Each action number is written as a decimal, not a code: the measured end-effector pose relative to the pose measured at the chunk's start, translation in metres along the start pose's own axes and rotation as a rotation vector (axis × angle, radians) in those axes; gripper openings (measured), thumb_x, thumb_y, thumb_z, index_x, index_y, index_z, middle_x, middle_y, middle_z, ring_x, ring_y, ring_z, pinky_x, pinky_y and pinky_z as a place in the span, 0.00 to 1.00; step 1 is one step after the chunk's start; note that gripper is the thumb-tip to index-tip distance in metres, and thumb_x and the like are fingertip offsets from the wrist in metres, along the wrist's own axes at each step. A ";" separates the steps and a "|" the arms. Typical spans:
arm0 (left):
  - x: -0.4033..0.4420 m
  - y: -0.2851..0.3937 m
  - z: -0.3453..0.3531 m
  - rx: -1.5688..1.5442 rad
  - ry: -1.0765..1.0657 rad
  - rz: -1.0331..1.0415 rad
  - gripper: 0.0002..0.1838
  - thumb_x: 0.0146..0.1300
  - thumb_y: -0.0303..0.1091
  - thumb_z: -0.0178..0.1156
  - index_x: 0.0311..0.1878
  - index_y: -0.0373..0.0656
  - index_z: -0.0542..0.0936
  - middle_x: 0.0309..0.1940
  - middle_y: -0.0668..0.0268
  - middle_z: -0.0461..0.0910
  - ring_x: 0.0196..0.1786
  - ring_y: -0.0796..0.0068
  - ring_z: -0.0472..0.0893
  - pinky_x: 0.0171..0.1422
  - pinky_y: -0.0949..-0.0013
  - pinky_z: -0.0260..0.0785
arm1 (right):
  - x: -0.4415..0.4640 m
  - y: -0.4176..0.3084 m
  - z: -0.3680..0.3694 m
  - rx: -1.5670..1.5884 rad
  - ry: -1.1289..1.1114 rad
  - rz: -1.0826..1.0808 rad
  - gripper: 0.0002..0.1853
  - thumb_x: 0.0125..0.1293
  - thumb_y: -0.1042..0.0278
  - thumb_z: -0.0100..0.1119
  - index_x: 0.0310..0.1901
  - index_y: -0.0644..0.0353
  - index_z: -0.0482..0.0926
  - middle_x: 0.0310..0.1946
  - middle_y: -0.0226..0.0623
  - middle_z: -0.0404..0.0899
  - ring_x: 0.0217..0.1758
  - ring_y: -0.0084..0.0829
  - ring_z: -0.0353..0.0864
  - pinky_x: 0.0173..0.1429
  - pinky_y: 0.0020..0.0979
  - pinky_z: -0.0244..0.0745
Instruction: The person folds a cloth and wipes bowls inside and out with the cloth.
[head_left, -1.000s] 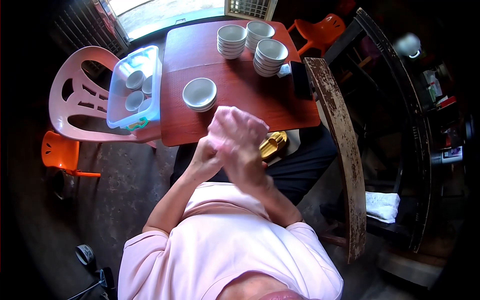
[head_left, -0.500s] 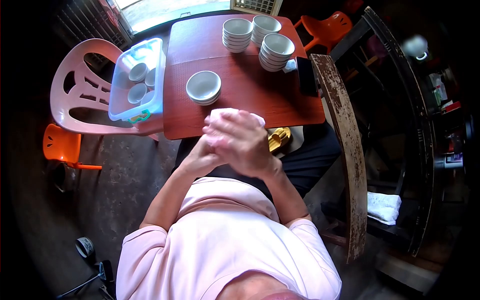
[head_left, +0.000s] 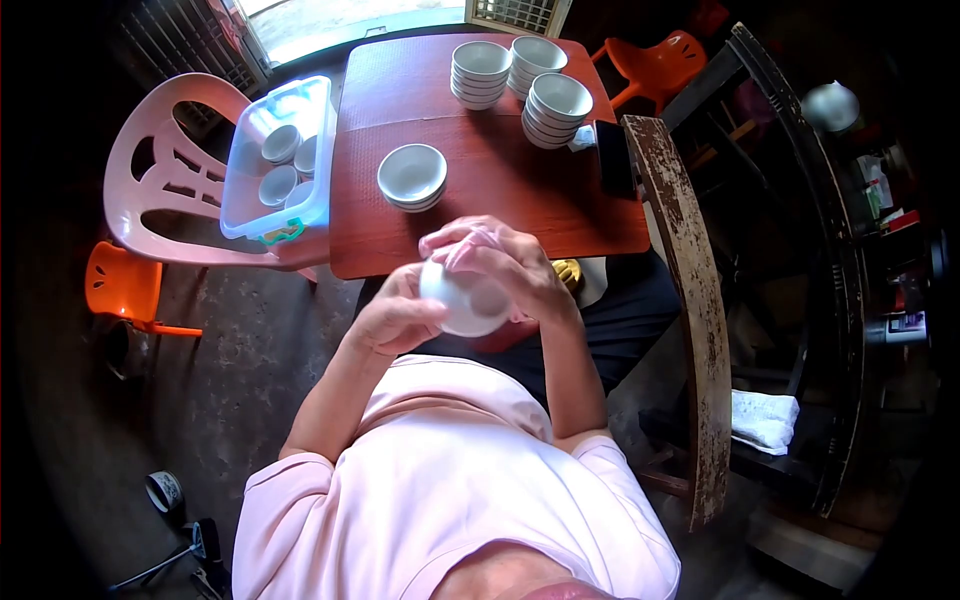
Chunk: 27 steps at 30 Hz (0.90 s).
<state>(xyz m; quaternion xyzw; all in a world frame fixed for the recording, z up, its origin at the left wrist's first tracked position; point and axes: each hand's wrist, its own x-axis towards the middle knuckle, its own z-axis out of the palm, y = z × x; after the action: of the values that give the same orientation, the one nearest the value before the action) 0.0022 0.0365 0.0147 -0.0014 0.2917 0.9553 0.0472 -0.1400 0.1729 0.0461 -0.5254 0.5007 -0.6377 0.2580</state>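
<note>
Over my lap, at the table's near edge, my left hand (head_left: 393, 312) grips a white bowl (head_left: 462, 312) by its left side. The bowl is tilted, blurred by motion, and its round foot seems to face me. My right hand (head_left: 525, 278) holds a pink cloth (head_left: 474, 246) against the bowl's far and right side; part of the cloth is hidden by the fingers. Just beyond my hands, a short stack of white bowls (head_left: 412, 176) stands on the red-brown table (head_left: 385, 105). Three taller stacks of bowls (head_left: 558, 108) stand at its far right.
A clear plastic bin (head_left: 232, 205) with several bowls sits on a pink chair (head_left: 128, 190) to the left. A dark phone-like object (head_left: 615, 160) lies at the table's right edge. The worn wooden chair back (head_left: 695, 300) rises close on my right. Orange chairs (head_left: 125, 285) stand around.
My hands, wrapped together over the cloth before, have moved apart, and the bowl now shows between them. It has been turned so its underside shows. The view has shifted slightly.
</note>
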 end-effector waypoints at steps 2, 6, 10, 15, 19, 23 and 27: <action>0.002 -0.001 0.006 0.083 -0.013 0.071 0.25 0.54 0.22 0.67 0.56 0.30 0.73 0.48 0.58 0.79 0.51 0.70 0.81 0.58 0.67 0.73 | -0.003 0.000 0.009 0.277 0.211 0.208 0.20 0.73 0.57 0.39 0.47 0.62 0.79 0.50 0.46 0.78 0.54 0.34 0.78 0.56 0.36 0.75; 0.008 -0.007 0.014 0.454 0.103 0.189 0.24 0.50 0.15 0.66 0.53 0.30 0.75 0.46 0.59 0.80 0.47 0.75 0.80 0.57 0.67 0.73 | -0.010 0.020 0.058 0.891 0.913 0.129 0.25 0.76 0.52 0.32 0.64 0.60 0.61 0.58 0.40 0.69 0.59 0.30 0.73 0.56 0.33 0.75; 0.012 0.000 0.017 0.407 0.091 0.011 0.25 0.50 0.22 0.71 0.53 0.31 0.75 0.47 0.59 0.81 0.47 0.73 0.81 0.54 0.68 0.75 | -0.014 0.014 0.013 0.660 0.627 0.372 0.24 0.71 0.50 0.44 0.53 0.65 0.73 0.46 0.43 0.78 0.45 0.29 0.82 0.47 0.32 0.80; 0.022 -0.001 0.019 0.132 0.063 0.074 0.19 0.56 0.24 0.67 0.51 0.31 0.77 0.45 0.59 0.81 0.47 0.74 0.81 0.54 0.67 0.75 | -0.014 0.019 0.037 0.957 0.897 0.248 0.21 0.73 0.54 0.42 0.52 0.63 0.73 0.44 0.40 0.79 0.46 0.31 0.81 0.52 0.31 0.78; 0.018 -0.020 0.019 0.684 0.020 0.168 0.16 0.54 0.19 0.66 0.47 0.30 0.79 0.43 0.59 0.82 0.46 0.73 0.82 0.55 0.68 0.75 | -0.024 0.037 0.035 1.249 0.823 0.153 0.17 0.75 0.59 0.38 0.52 0.61 0.73 0.39 0.36 0.80 0.38 0.28 0.82 0.42 0.28 0.81; 0.013 0.010 0.022 0.168 0.105 -0.198 0.18 0.55 0.29 0.69 0.47 0.31 0.79 0.41 0.60 0.82 0.44 0.74 0.82 0.53 0.72 0.74 | -0.018 0.002 0.001 0.563 0.392 0.417 0.19 0.71 0.57 0.46 0.44 0.68 0.77 0.44 0.44 0.76 0.43 0.31 0.80 0.47 0.29 0.78; 0.022 -0.001 0.016 0.122 0.099 0.089 0.20 0.56 0.28 0.69 0.51 0.33 0.77 0.44 0.59 0.81 0.49 0.72 0.80 0.57 0.65 0.73 | -0.012 0.020 0.033 0.930 0.850 0.216 0.21 0.73 0.53 0.42 0.54 0.61 0.72 0.45 0.39 0.79 0.49 0.31 0.80 0.52 0.31 0.77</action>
<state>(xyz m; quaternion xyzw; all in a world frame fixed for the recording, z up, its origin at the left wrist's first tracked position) -0.0193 0.0481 0.0273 -0.0329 0.3510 0.9357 -0.0096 -0.1097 0.1637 0.0209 -0.0061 0.2803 -0.9116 0.3007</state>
